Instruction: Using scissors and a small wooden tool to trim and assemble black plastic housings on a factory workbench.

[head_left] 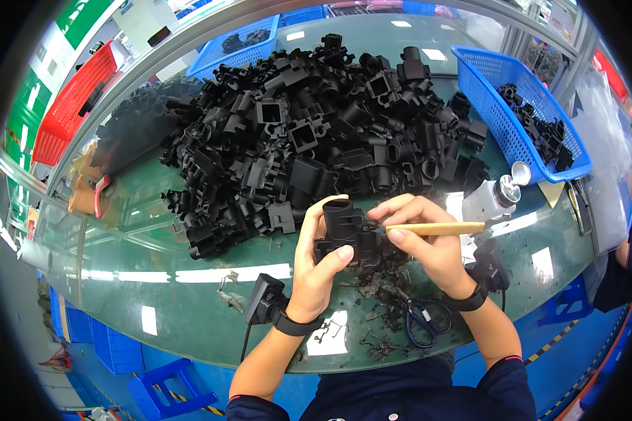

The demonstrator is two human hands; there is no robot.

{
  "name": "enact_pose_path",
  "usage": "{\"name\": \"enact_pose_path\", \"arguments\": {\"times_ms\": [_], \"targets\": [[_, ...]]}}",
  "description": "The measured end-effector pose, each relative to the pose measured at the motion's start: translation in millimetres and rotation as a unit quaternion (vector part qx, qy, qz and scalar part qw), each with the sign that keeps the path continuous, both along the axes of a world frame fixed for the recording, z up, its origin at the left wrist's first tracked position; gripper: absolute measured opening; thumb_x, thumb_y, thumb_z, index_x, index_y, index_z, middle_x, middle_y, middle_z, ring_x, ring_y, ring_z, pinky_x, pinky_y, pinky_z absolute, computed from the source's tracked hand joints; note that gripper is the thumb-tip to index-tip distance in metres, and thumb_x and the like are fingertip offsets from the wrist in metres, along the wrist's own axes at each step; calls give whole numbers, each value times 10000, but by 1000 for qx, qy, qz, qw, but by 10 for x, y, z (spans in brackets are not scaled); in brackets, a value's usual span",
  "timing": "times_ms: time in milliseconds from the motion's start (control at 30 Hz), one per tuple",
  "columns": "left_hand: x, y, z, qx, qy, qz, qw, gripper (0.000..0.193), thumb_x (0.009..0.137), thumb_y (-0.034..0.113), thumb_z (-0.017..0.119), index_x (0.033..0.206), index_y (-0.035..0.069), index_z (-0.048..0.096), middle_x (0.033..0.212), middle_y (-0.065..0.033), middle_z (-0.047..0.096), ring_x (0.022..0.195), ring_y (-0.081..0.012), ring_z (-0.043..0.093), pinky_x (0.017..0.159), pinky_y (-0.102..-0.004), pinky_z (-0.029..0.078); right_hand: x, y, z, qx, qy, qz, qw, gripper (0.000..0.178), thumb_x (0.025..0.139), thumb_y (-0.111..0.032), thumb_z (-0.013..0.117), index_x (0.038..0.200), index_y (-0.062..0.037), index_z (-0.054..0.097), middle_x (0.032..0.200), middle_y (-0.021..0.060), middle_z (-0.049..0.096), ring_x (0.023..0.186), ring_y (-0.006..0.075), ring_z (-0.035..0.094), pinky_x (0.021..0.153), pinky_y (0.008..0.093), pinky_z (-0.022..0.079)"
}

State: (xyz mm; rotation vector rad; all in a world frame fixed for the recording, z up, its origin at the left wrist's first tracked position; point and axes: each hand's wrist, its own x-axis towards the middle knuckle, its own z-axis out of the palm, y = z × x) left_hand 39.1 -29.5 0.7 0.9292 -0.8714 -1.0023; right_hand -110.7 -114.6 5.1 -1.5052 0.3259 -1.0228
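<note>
My left hand [316,263] is closed around a black moulded plastic part [343,223] with a round tube standing up from it. In my right hand [428,245] is a trimming knife [439,229] with a pale yellow handle, pinched between the fingers and pointing left. Its thin dark tip meets or nearly meets the right side of the part; the exact contact is too small to tell. Just beyond both hands rises a large heap of similar black plastic parts [305,133]. Black trimmings [383,284] lie on the table below the held part.
Dark-blue-handled snips [421,326] lie near the table's [133,245] front edge. A blue basket [498,112] with black parts stands at the right, beside a white bottle [488,200] with a metal top. Another blue basket [242,52] is behind the heap. A blue stool [172,389] stands below left.
</note>
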Motion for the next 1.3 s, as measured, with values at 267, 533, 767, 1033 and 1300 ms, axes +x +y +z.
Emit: {"name": "enact_pose_path", "arguments": {"times_ms": [267, 533, 767, 1033, 1300], "targets": [[78, 38, 17, -11, -148, 0, 989, 594, 687, 175, 641, 1221, 44, 417, 1039, -60, 514, 950, -146, 506, 843, -269, 377, -9, 9, -8, -44, 36, -17, 998, 65, 772, -35, 615, 815, 0, 581, 906, 113, 634, 853, 157, 592, 756, 274, 456], [58, 85, 77, -19, -178, 3, 984, 601, 682, 137, 659, 1214, 10, 408, 1065, -66, 479, 965, -146, 486, 874, -277, 374, -21, -86, 61, -237, 76, -18, 968, 91, 720, -36, 646, 776, -34, 574, 856, 71, 623, 844, 234, 585, 778, 326, 418], [19, 6, 36, -3, -191, -4, 982, 575, 681, 118, 646, 1195, 19, 406, 1043, -59, 480, 949, -139, 479, 876, -270, 366, -28, -86, 15, -405, 111, -75, 904, 125, 728, -39, 643, 812, -21, 552, 807, 73, 562, 798, 246, 553, 779, 341, 427], [16, 41, 0, 12, -124, 13, 992, 570, 700, 127, 646, 1207, 48, 397, 1030, -50, 503, 944, -134, 486, 845, -267, 371, 83, 116, -61, -320, 83, -167, 929, 91, 743, -16, 614, 827, -8, 581, 810, 67, 583, 769, 237, 573, 902, 410, 399], [27, 34, 12, -24, -65, 12, 997, 598, 692, 170, 660, 1200, 56, 365, 1053, -81, 496, 963, -158, 495, 868, -287, 373, 29, -2, -20, -40, -31, -232, 971, 31, 838, -26, 550, 849, 1, 539, 859, 87, 590, 795, 157, 590, 884, 336, 406]]}}
